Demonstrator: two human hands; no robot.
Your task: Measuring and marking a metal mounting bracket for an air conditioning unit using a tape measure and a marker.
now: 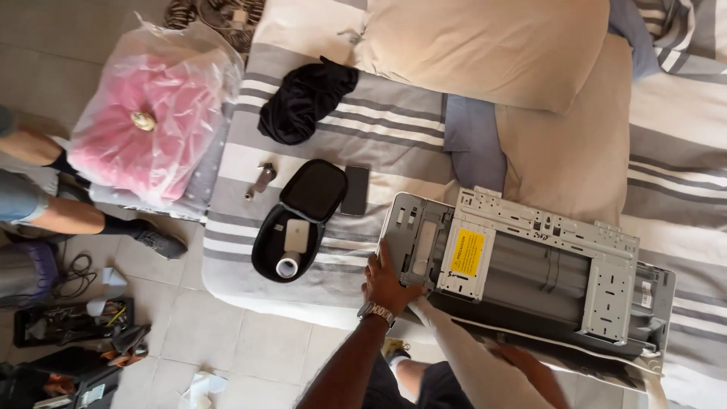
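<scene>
My left arm is reaching up from the bottom edge, watch on the wrist, and my left hand (388,282) is lying flat with its fingers spread on the near left end of the unit (530,276), pressing on it rather than gripping. My right hand (530,367) is showing only in part behind a pale wrapped pipe (473,360) at the unit's front edge; I cannot tell whether it is closing on anything. The unit, a long grey and white appliance lying back-side up with its metal bracket (598,257) showing, is resting across the striped bed (379,129), just ahead of both hands. A yellow rectangular label (467,252) is sitting on its left part, just right of my left fingertips. To the left of that hand an open black case (299,220) is lying with a dark phone (355,190) beside it. Farther left, a clear plastic bag holding something pink (155,113) is sitting by the bed's corner.
</scene>
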